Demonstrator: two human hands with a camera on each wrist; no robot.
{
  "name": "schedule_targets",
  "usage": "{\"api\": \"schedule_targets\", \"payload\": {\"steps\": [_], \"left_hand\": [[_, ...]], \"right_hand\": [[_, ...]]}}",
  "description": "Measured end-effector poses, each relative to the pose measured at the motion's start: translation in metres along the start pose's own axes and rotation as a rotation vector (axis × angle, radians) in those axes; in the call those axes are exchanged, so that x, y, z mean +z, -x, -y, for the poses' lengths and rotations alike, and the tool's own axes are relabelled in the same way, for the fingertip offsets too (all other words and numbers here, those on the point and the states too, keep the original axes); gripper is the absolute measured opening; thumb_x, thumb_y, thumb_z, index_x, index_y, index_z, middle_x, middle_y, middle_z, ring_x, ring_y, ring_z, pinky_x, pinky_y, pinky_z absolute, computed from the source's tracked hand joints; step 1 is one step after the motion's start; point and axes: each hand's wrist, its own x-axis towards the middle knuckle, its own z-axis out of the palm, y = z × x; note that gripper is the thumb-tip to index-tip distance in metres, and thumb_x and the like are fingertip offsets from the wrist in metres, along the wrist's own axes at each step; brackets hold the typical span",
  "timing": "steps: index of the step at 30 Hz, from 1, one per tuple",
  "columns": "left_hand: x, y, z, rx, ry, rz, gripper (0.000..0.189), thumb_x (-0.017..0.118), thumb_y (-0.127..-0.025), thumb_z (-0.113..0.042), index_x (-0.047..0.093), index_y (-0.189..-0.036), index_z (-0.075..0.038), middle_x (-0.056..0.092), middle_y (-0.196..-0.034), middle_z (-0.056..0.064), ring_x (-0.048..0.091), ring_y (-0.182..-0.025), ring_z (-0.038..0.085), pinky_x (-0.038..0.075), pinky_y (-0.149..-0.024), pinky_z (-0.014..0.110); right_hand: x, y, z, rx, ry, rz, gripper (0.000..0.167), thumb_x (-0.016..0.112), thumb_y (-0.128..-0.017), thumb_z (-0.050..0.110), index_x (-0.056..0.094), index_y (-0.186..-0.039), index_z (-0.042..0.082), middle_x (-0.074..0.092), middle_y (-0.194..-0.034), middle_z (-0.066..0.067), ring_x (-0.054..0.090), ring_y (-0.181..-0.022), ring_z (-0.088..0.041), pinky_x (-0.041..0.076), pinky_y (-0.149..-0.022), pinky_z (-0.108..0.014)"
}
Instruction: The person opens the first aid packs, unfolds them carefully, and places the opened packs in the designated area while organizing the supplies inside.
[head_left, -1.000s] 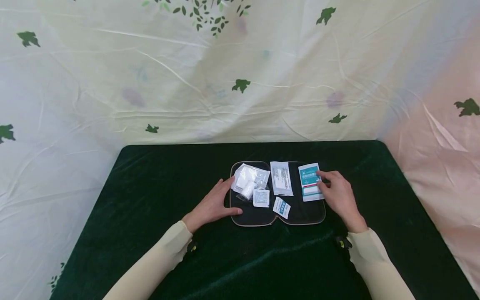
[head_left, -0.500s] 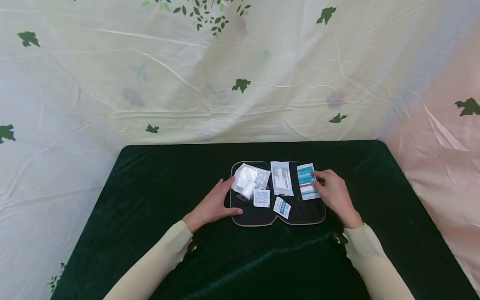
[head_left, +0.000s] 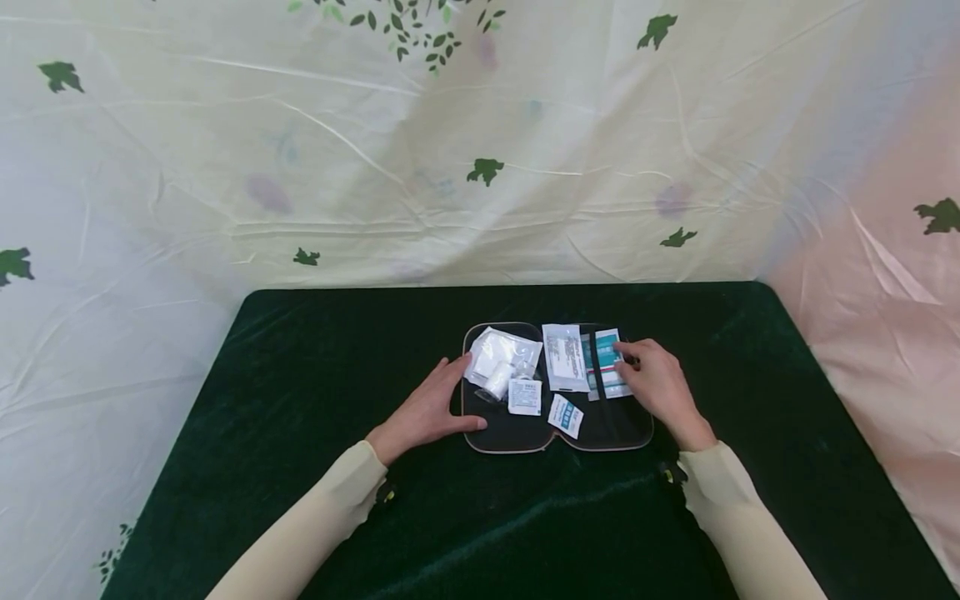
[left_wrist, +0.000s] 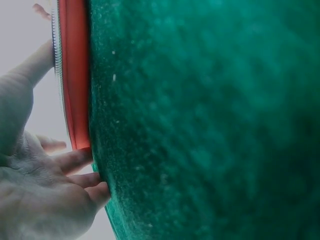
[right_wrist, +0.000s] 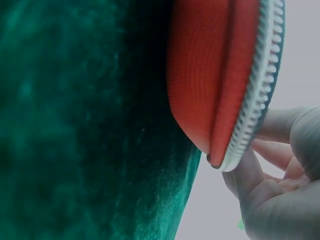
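a pale cloth backdrop (head_left: 375, 192) printed with dark green leaf shapes rises behind a bench (head_left: 337, 350) draped in deep green velvet, where a person in cream sleeves (head_left: 300, 521) leans both arms over a small case (head_left: 517, 433). the zip-edged case, red on its outer shell, lies spread flat in two dark-lined halves in front of us. at its outer left edge the left grip (head_left: 423, 410) is released, fingers extended against the rim and thumb apart; at the other side the right grip (head_left: 660, 379) pinches the right edge of a teal-and-white packet (head_left: 610, 379), which lies in the right half beneath a narrow black strap (head_left: 597, 367). just beside that packet, near the fold, sits a white printed packet (head_left: 565, 357). the left half holds shiny pale packets (head_left: 491, 346) near the far edge, with a clear-wrapped white roll (head_left: 496, 383) against them and a small square white packet (head_left: 525, 398) beside it. smallest of all, a blue-and-white sachet (head_left: 565, 417) lies tilted near the fold.
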Motion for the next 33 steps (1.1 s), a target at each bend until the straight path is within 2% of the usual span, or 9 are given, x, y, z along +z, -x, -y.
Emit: {"api": "schedule_targets", "payload": {"steps": [5, 14, 27, 33], "left_hand": [[0.0, 0.001, 0.0, 0.008, 0.001, 0.002, 0.107, 0.082, -0.087, -0.047, 0.019, -0.166, -0.014, 0.024, -0.17, 0.013, 0.013, -0.158, 0.035, 0.014, -0.126, 0.051], [0.0, 0.001, 0.002, 0.006, 0.006, 0.002, 0.107, 0.082, -0.087, -0.048, 0.018, -0.166, -0.015, 0.023, -0.17, 0.013, 0.013, -0.158, 0.035, 0.015, -0.126, 0.052], [0.0, 0.002, 0.0, -0.001, 0.017, 0.002, 0.107, 0.082, -0.087, -0.048, 0.018, -0.167, -0.016, 0.023, -0.171, 0.011, 0.011, -0.158, 0.034, 0.015, -0.126, 0.053], [0.0, 0.002, -0.001, 0.002, 0.014, 0.001, 0.108, 0.082, -0.087, -0.047, 0.018, -0.167, -0.015, 0.023, -0.17, 0.012, 0.012, -0.158, 0.034, 0.015, -0.126, 0.052]], "right_hand": [[0.001, -0.002, 0.002, 0.016, 0.007, 0.015, 0.041, 0.062, -0.103, 0.011, 0.059, -0.142, -0.003, 0.052, -0.136, -0.028, 0.055, -0.105, -0.038, 0.053, -0.086, -0.049], [0.004, -0.006, 0.005, 0.004, 0.016, 0.042, 0.039, 0.063, -0.103, 0.01, 0.061, -0.14, -0.004, 0.056, -0.134, -0.03, 0.055, -0.102, -0.036, 0.049, -0.078, -0.041], [0.001, -0.012, 0.007, -0.027, 0.03, 0.109, 0.036, 0.059, -0.103, 0.005, 0.062, -0.137, -0.006, 0.06, -0.129, -0.03, 0.054, -0.079, -0.025, 0.045, -0.061, -0.034], [0.002, -0.015, 0.009, -0.028, 0.045, 0.12, 0.036, 0.058, -0.102, 0.004, 0.063, -0.136, -0.008, 0.063, -0.125, -0.029, 0.054, -0.079, -0.025, 0.045, -0.061, -0.033]]}}
